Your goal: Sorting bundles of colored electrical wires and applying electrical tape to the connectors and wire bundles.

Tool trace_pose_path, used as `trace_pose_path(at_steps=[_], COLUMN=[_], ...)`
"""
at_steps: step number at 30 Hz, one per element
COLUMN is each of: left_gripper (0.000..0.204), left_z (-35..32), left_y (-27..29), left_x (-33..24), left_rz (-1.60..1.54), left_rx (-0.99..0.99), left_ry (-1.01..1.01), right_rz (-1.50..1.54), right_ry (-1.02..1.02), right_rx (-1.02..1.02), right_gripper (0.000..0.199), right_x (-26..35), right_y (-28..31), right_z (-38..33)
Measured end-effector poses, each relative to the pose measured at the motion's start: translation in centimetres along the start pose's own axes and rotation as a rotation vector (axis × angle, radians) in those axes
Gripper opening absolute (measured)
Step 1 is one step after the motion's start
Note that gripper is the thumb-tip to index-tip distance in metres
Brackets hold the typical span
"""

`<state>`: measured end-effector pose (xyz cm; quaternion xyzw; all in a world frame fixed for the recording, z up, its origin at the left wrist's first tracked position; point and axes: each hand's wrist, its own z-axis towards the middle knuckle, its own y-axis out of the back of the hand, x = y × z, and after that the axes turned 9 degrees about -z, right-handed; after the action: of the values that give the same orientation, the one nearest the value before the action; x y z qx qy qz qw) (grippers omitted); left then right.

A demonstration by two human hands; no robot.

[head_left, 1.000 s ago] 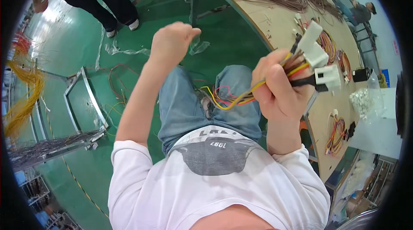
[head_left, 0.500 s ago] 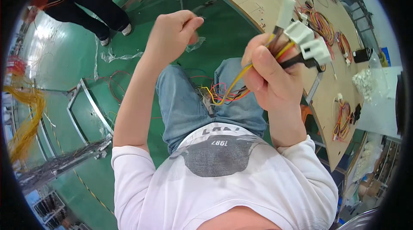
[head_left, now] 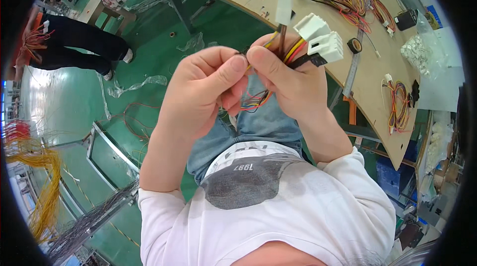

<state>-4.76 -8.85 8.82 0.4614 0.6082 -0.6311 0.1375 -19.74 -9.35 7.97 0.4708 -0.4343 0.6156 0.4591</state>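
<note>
Floor (head_left: 154,62) spreads left of the table's (head_left: 370,99) edge; right hand (head_left: 300,87) grips wires (head_left: 294,50), left hand (head_left: 196,89) pinched narrow, its hold hidden.

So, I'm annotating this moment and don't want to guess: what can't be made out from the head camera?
In the head view:
What, if anything, the left hand pinches: covered by its own fingers.
How the wires run inside the right hand: hidden by its fingers and palm.
The co-worker's head: cut off by the dark rim.
Bagged white pieces: too small to tell apart.
</note>
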Motion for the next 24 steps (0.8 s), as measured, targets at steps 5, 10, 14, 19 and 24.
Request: trace_pose_path(at_steps=[5,10,14,19,24], left_gripper=[0.016,0.012,0.004,0.015,0.014], left_z=[1.4,3.5,4.3,3.8,2.8], left_y=[-0.9,1.0,3.7,-2.8,-2.7], left_x=[3.0,4.1,0.2,2.0,4.7], left_rz=[-0.102,0.836,1.365,0.432,0.397], left_rx=[-0.024,-0.375,-0.282,0.114,0.208], left_ry=[-0.029,-0.745,-0.767,-0.059,-0.061], right_rz=[0.168,0.055,0.103,0.064,-0.107], right_ry=[-0.094,-0.043,-0.347,-0.449,-0.55], right_rx=[-0.139,-0.08,0.138,0.187,0.125], right_gripper=[0.014,0.009,0.015,0.017,0.011], right_x=[-0.6,-2.0,-0.5,0.7,1.9], right_y=[1.0,3.0,5.4,8.2,9.5], right_z=[-0.1,-0.5,-2.7,-3.9,-4.7])
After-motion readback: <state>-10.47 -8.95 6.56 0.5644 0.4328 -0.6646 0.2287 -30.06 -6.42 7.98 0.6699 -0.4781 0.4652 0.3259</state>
